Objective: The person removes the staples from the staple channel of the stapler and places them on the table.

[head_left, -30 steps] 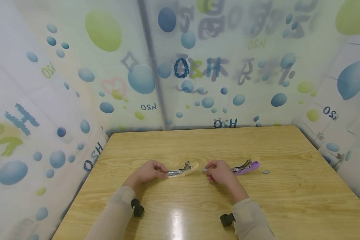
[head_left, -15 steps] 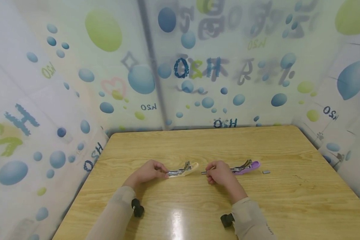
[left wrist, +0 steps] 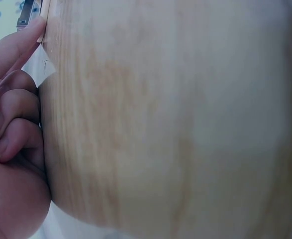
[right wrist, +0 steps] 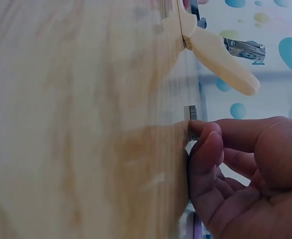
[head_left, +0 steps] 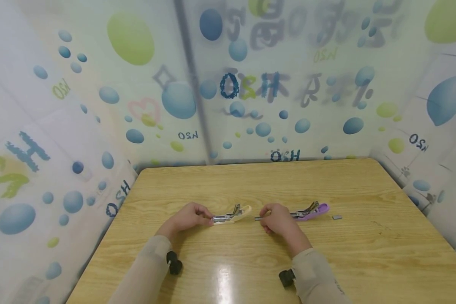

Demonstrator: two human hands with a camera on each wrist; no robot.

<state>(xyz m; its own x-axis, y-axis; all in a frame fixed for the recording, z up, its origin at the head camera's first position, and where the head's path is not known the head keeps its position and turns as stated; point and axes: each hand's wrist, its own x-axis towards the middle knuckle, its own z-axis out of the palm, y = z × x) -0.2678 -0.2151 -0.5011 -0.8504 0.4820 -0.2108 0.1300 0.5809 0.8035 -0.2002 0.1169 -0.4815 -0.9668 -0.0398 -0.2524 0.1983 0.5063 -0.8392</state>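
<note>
The left hand (head_left: 188, 216) pinches the front end of a cream stapler (head_left: 244, 212), which lies opened up on the table with its metal staple channel exposed. In the left wrist view the fingertips (left wrist: 35, 30) hold that end, and the other fingers are curled against the table. Between the two staplers the right hand (head_left: 279, 218) holds a short grey strip of staples (right wrist: 193, 113) low at the table surface, by thumb and forefinger. Just beyond the right hand lies a purple stapler (head_left: 314, 214), also opened up; its front end is hidden behind that hand.
A second small grey strip of staples (head_left: 337, 217) lies on the wooden table (head_left: 228, 181), right of the purple stapler. Patterned curtains (head_left: 300, 105) hang behind the table and along its sides. Small black devices (head_left: 174, 262) are strapped at both wrists.
The strip of staples has turned in the right hand's fingers, from its broad side to a thin, flat-lying edge. The left hand and both staplers stay where they were.
</note>
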